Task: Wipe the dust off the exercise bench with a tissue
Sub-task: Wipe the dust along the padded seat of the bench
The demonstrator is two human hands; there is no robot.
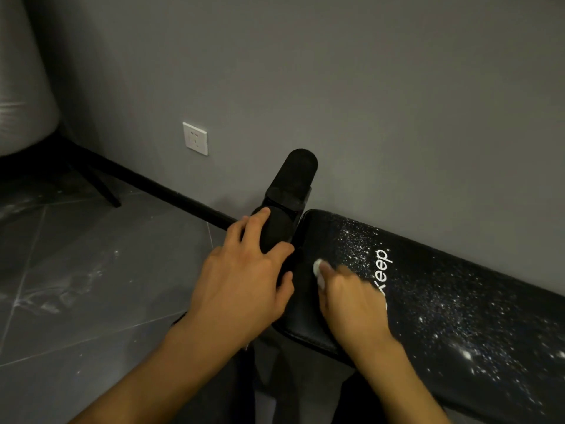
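Where the right hand point(351, 301) lay: on the near end of the exercise bench point(458, 316), knuckles up, with the fingers bent over a white tissue point(318, 270) and pressing it onto the black pad. The hand was blurred.
Left hand point(244, 280): draped over the nearer foam roller point(276, 237) at the bench's end, fingers spread and curled across its top, thumb against its near side, gripping it.
Tissue: under the right fingers, touching the pad, just left of the printed word "Keep" point(382, 270). Only a small wad showed past the fingertips.
Exercise bench: a long black pad that ran rightward along the wall, speckled with white dust around the logo and more thickly farther right.
Second roller point(301, 169): stood beyond the first, tilted toward the wall.
Wall point(367, 102): plain grey, with a white socket point(195, 138) low on it and a black skirting strip at its foot.
Floor point(91, 270): dark grey tiles with pale smudges.
Far left corner: a pale wrapped bulk point(21, 87) above thin black legs.
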